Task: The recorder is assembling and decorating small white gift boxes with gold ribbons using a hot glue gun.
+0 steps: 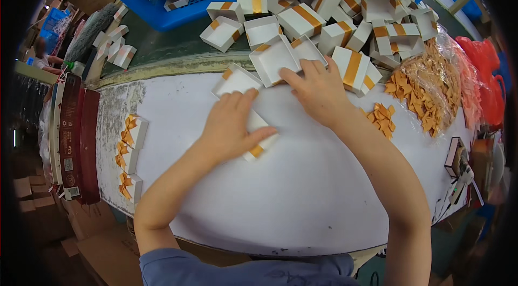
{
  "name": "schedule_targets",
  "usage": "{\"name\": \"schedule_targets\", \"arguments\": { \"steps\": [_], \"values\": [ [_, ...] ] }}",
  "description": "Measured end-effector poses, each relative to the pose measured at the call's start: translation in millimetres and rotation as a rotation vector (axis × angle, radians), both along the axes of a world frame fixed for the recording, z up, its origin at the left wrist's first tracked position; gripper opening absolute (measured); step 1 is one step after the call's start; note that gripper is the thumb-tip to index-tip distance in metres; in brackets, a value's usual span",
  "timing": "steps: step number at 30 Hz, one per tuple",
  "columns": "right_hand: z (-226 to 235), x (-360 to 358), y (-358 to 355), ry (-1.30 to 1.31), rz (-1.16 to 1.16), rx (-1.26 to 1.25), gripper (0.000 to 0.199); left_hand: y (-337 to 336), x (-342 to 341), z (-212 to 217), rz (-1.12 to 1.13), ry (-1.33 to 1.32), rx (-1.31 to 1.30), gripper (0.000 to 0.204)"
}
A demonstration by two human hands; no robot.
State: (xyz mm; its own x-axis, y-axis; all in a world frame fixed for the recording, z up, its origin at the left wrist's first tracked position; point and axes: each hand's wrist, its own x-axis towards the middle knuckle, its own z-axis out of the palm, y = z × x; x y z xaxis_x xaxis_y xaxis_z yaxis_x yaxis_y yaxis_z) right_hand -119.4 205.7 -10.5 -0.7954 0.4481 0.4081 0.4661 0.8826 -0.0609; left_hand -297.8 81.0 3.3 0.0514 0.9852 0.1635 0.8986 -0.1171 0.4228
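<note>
At the middle of the white table, my left hand (pixel 229 127) is closed over a white box piece (pixel 258 120) with a gold band, its thumb at the near edge. An open white box half (pixel 236 82) lies just beyond those fingers. My right hand (pixel 321 92) is closed on the edge of an open white box half (pixel 275 59) at the front of the pile, thumb by its rim. Its fingers reach over a neighbouring box half (pixel 310 49), and the palm hides part of the grip. Boxes with gold bows (pixel 128 146) stand in a row at left.
White gold-banded boxes (pixel 302 19) spill from a blue crate (pixel 178 14) at the back. Gold bows (pixel 426 89) fill a clear plastic bag on the right, with a small loose heap (pixel 381 119) beside it. Dark red cartons (pixel 81 146) flank the left edge. A red bag (pixel 483 78) sits far right.
</note>
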Motion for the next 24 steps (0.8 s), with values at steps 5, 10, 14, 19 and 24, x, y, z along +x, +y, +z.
{"name": "schedule_targets", "arguments": {
  "steps": [5,10,14,19,24],
  "values": [
    [-3.1,43.9,-16.6,0.015,-0.008,-0.146,0.026,-34.2,18.6,-4.0,-0.040,-0.176,-0.071,0.026],
    [28.3,85.1,-69.1,0.347,-0.020,-0.698,0.016,-72.0,10.3,0.1,0.234,-0.587,0.054,0.016],
    [35.9,103.4,-91.0,0.845,-0.455,-1.676,0.018,-110.9,4.0,0.2,0.462,-1.766,-0.044,0.024],
    [27.5,116.4,-80.1,0.740,-0.377,-1.795,0.024,-150.8,8.0,-12.9,0.781,-1.437,-0.166,0.020],
    [25.9,132.0,-84.3,0.962,-0.454,-1.925,0.026,-142.5,33.7,3.5,0.244,-0.038,0.129,0.056]
  ]
}}
